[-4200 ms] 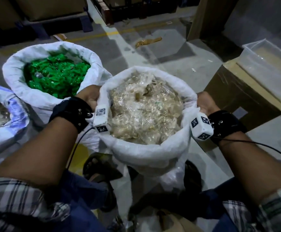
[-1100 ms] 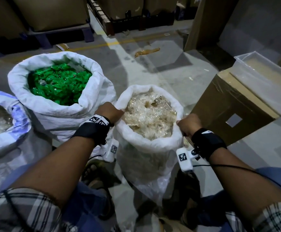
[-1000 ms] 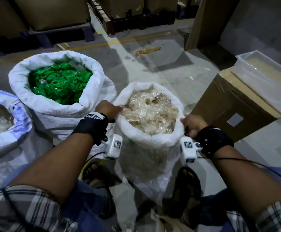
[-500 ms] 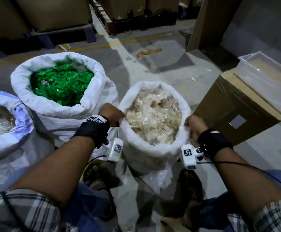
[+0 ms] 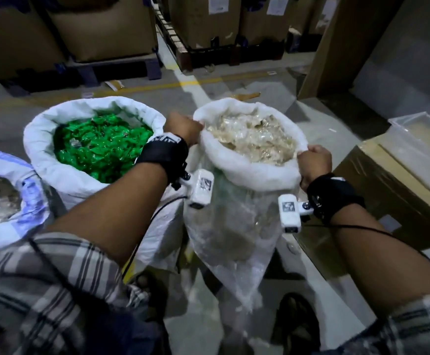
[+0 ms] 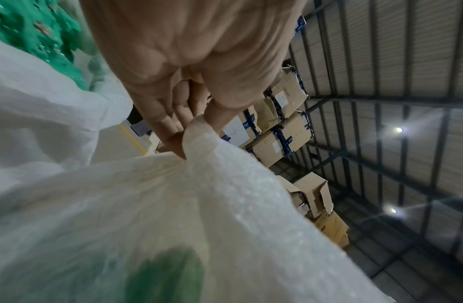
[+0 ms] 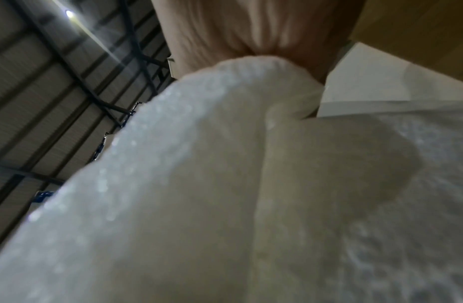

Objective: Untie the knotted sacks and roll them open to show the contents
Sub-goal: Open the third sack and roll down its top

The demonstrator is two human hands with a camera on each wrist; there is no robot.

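Note:
A white woven sack with a rolled rim stands in the middle, open, full of pale clear-wrapped pieces. My left hand grips the rim on its left side; the left wrist view shows fingers pinching the white fabric. On the rim's right side my right hand grips the roll, seen close up as white cloth below the palm. The sack's lower part looks thin and hangs above the floor.
A second open white sack of green wrapped pieces stands just left, touching my left forearm. A third sack lies at the far left. A brown carton stands close on the right. Pallets with cartons line the back.
Over the last second both hands have raised the sack by its rim and carried it a little away from me; its body now hangs stretched below the roll.

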